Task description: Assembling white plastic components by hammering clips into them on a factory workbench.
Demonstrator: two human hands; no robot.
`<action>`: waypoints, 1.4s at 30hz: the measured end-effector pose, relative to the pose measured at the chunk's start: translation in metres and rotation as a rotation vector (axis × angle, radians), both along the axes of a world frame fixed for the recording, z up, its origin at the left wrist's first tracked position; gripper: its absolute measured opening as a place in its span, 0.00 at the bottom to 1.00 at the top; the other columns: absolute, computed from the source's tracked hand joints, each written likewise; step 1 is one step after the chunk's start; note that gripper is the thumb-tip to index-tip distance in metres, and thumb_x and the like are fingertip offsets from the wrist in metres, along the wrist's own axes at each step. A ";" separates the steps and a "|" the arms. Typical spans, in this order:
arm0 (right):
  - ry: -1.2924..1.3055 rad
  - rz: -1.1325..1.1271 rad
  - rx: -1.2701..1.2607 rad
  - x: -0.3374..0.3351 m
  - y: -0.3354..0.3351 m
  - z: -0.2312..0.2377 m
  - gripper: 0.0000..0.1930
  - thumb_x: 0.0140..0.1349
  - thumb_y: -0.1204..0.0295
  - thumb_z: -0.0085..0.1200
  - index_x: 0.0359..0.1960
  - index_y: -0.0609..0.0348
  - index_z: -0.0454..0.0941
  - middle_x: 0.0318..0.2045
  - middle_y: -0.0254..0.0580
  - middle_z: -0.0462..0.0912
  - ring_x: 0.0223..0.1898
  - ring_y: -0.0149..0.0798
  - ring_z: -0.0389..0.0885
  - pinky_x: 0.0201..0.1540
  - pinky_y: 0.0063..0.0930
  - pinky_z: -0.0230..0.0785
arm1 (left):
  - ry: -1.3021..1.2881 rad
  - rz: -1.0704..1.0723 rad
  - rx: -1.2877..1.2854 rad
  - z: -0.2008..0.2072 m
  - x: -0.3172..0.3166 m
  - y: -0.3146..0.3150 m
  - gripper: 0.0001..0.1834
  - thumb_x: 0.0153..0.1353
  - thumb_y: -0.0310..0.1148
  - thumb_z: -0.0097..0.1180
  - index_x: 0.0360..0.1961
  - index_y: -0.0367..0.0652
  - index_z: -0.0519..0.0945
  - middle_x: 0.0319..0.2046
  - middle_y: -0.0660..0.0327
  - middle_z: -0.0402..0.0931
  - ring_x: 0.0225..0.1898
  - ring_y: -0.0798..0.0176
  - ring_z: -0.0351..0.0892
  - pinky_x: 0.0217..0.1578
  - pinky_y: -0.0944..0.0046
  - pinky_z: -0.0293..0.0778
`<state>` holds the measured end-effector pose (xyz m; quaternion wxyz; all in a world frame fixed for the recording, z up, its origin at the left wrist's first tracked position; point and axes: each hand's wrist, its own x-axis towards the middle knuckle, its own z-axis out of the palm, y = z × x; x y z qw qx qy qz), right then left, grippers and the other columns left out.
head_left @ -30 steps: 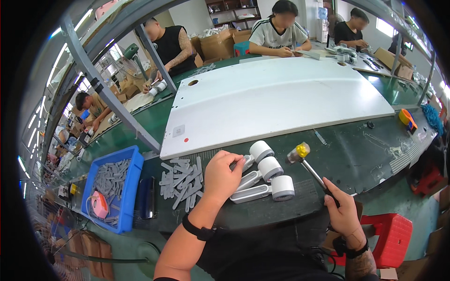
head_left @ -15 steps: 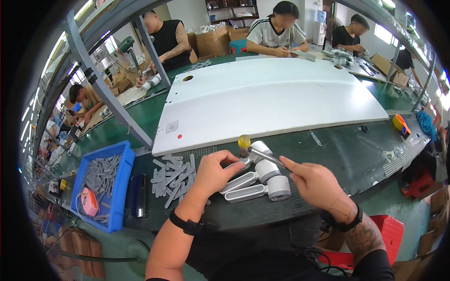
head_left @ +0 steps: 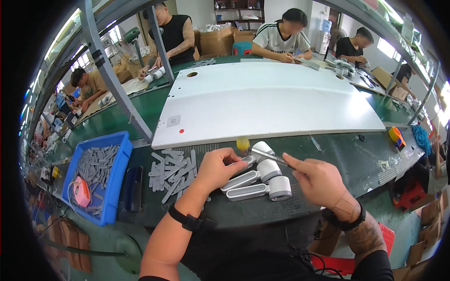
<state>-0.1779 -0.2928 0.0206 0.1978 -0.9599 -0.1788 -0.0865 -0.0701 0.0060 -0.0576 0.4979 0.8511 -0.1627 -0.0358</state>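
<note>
My right hand [head_left: 323,181] is closed round the metal handle of a small hammer [head_left: 271,158]. Its yellow head, blurred, hangs over the far end of a white device's handle. My left hand [head_left: 216,169] pinches that handle between thumb and fingers, so much of it is hidden. Three white devices lie in a row on the dark table, each with a round head and a long grip: the far one [head_left: 263,148], the middle one [head_left: 268,170] and the near one [head_left: 280,188]. Left of my left hand spreads a heap of grey strips [head_left: 172,172].
A blue tray [head_left: 123,171] holds more grey strips and a pink device [head_left: 81,192]. Beside it lies a dark case [head_left: 135,188]. A large white board [head_left: 262,103] fills the far side, and an orange tape dispenser [head_left: 396,136] stands right. Several people work beyond.
The hammer's yellow head is now blurred by motion, close to where it was. My left hand keeps its hold on the device's handle. The whole view has shifted a little.
</note>
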 end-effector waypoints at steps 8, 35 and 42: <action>0.004 -0.003 0.168 -0.007 0.000 -0.029 0.27 0.73 0.73 0.59 0.74 0.40 0.81 0.32 0.47 0.85 0.35 0.54 0.86 0.38 0.47 0.79 | -0.018 -0.011 -0.012 0.003 0.001 -0.004 0.15 0.64 0.38 0.81 0.37 0.38 0.89 0.29 0.63 0.87 0.32 0.72 0.81 0.38 0.66 0.78; 0.013 0.057 0.009 -0.017 0.022 -0.009 0.28 0.72 0.77 0.60 0.74 0.45 0.81 0.32 0.48 0.84 0.34 0.53 0.86 0.37 0.46 0.79 | -0.295 0.002 0.232 -0.004 -0.017 0.041 0.17 0.59 0.45 0.78 0.39 0.43 0.92 0.36 0.57 0.90 0.42 0.49 0.85 0.46 0.50 0.80; -0.143 -0.014 0.191 -0.014 0.023 -0.008 0.27 0.73 0.71 0.60 0.73 0.38 0.82 0.32 0.45 0.85 0.34 0.54 0.87 0.37 0.47 0.80 | -0.320 -0.050 0.190 -0.007 -0.012 0.044 0.19 0.57 0.43 0.82 0.40 0.40 0.92 0.35 0.54 0.87 0.40 0.51 0.83 0.42 0.54 0.79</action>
